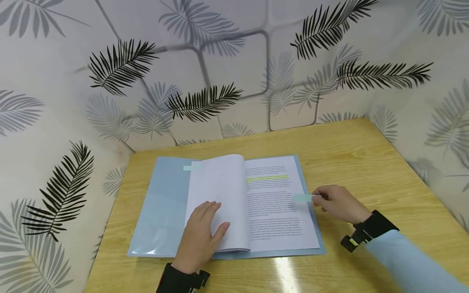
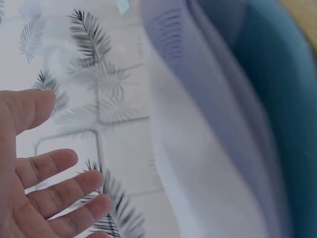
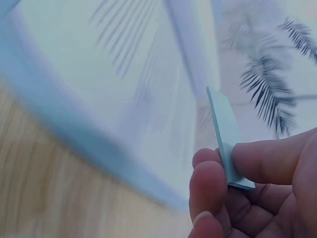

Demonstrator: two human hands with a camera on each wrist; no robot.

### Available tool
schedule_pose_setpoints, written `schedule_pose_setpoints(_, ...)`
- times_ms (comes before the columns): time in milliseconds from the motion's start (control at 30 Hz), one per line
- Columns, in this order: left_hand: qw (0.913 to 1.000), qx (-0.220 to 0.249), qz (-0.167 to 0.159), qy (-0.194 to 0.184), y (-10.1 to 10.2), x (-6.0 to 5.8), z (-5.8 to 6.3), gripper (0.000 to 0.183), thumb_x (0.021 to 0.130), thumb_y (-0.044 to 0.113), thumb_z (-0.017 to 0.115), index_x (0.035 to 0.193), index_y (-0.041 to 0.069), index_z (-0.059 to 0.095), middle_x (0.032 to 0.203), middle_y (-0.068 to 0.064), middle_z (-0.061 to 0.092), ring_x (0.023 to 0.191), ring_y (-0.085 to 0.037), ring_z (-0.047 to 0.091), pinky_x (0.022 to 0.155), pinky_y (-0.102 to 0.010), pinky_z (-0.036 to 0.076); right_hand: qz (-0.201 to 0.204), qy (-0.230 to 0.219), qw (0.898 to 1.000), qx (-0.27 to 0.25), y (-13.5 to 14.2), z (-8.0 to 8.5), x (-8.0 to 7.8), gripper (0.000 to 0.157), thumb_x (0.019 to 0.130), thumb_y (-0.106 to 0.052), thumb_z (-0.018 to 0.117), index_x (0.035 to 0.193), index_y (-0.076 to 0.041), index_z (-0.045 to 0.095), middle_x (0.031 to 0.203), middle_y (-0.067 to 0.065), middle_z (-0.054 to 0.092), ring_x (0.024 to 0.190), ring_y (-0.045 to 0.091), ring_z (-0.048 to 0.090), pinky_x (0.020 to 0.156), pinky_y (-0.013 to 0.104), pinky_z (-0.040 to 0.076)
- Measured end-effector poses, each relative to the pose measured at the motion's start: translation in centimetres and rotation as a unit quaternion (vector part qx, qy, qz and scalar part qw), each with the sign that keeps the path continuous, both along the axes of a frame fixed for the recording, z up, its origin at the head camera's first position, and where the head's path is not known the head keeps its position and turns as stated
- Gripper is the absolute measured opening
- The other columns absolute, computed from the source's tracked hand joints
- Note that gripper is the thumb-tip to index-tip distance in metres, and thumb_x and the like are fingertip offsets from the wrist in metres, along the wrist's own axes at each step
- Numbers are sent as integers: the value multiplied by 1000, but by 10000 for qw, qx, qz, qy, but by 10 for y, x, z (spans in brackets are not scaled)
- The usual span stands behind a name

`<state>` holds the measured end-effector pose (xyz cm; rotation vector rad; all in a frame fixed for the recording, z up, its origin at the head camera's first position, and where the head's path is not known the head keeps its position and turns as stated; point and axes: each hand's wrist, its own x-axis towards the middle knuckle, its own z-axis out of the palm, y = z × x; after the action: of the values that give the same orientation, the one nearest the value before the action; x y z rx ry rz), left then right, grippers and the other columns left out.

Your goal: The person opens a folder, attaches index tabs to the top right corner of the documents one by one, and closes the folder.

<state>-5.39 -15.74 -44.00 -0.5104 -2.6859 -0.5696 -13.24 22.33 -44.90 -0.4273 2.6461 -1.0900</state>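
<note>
A blue folder (image 1: 163, 203) lies spread on the table with a stack of white pages inside. The left pages (image 1: 216, 183) are turned over and curve up at the spine; the right printed page (image 1: 272, 221) has a yellow highlighted line. My left hand (image 1: 199, 232) is over the turned pages, its fingers extended. At the folder's right edge, my right hand (image 1: 340, 201) pinches a thin pad of pale green sticky tabs (image 3: 225, 134) between thumb and fingers. In the head view, the pad overlaps the printed page's right edge.
A pale green tab (image 1: 192, 167) sticks out at the top left of the turned pages. The wooden table (image 1: 348, 154) extends right of the folder. Walls with a leaf pattern (image 1: 220, 61) stand behind and at both sides.
</note>
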Motion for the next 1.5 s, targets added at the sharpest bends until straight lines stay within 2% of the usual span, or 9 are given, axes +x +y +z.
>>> schedule_pose_setpoints(267, 9981, -89, -602, 69, 25, -10, 12, 57, 84, 34, 74, 131, 7, 57, 128, -8, 58, 120, -21, 53, 98, -37, 45, 401, -254, 9963, -715, -38, 8, 4, 18, 97, -14, 56, 98, 1, 66, 83, 10, 66, 69, 19, 58, 60, 29, 48)
schedule_pose_setpoints(467, 9929, 56, -1182, 138, 46, -15, 10, 62, 79, 33, 79, 131, 6, 56, 128, -10, 57, 118, -21, 54, 94, -34, 47, 931, -469, 9889, -1056, -74, 14, 10, 17, 97, -17, 57, 94, -5, 68, 79, 3, 66, 68, 18, 60, 59, 29, 49)
schedule_pose_setpoints(600, 9895, 77, -1432, 172, 56, -16, 8, 62, 78, 32, 81, 130, 7, 57, 124, -7, 57, 113, -19, 55, 91, -30, 48, 1206, -489, 9849, -1139, -93, 19, 15, 15, 97, -18, 58, 93, -9, 68, 75, -2, 65, 65, 16, 60, 52, 24, 43)
schedule_pose_setpoints(767, 9887, -29, -1480, 248, 62, -17, 5, 57, 77, 30, 82, 125, 9, 61, 113, -3, 59, 104, -16, 56, 86, -27, 49, 1332, -505, 9833, -1133, -104, 22, 19, 13, 96, -18, 59, 92, -11, 69, 70, -5, 63, 64, 25, 62, 47, 22, 37)
schedule_pose_setpoints(867, 9888, -67, -1463, 271, 63, -18, 5, 48, 78, 27, 82, 119, 9, 65, 104, -1, 60, 96, -13, 56, 81, -25, 49, 1346, -545, 9826, -1155, -106, 23, 20, 13, 96, -18, 59, 93, -11, 69, 70, -5, 63, 65, 28, 61, 47, 21, 36)
schedule_pose_setpoints(1000, 9892, -99, -1432, 295, 63, -18, 7, 33, 79, 23, 80, 108, 10, 70, 95, 2, 60, 87, -10, 56, 75, -23, 48, 1368, -572, 9820, -1171, -107, 24, 20, 13, 96, -18, 59, 93, -10, 70, 72, -4, 64, 64, 24, 60, 47, 21, 35)
schedule_pose_setpoints(1133, 9887, -73, -1449, 367, 63, -19, 8, 26, 81, 21, 79, 103, 10, 72, 91, 3, 61, 83, -10, 56, 73, -24, 48, 1394, -573, 9819, -1151, -107, 24, 21, 15, 96, -16, 59, 94, -7, 69, 74, -2, 65, 64, 18, 59, 48, 21, 35)
schedule_pose_setpoints(1500, 9872, 159, -1505, 505, 65, -21, 8, 27, 77, 21, 82, 101, 10, 74, 90, 3, 59, 81, -10, 54, 70, -24, 46, 1348, -502, 9830, -1145, -108, 26, 20, 16, 95, -18, 61, 90, -7, 70, 70, -6, 64, 61, 17, 60, 47, 21, 37)
